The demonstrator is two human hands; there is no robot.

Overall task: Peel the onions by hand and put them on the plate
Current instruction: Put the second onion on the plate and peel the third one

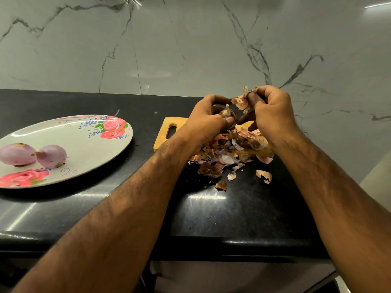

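Note:
My left hand (206, 121) grips a brown-skinned onion (226, 113), mostly hidden by the fingers, above a wooden cutting board (164, 134). My right hand (268, 112) pinches a strip of dry onion skin (240, 101) pulled up and away from that onion. Under both hands lies a heap of peels (230, 149). On the left stands a white plate (84, 144) with pink roses, and two peeled purple onions (18, 154) (51, 156) lie on its left side.
Loose peel scraps (263, 175) lie on the black counter (232, 208) in front of the board. A marble wall (190, 49) rises right behind the counter. The counter's front edge runs below my forearms.

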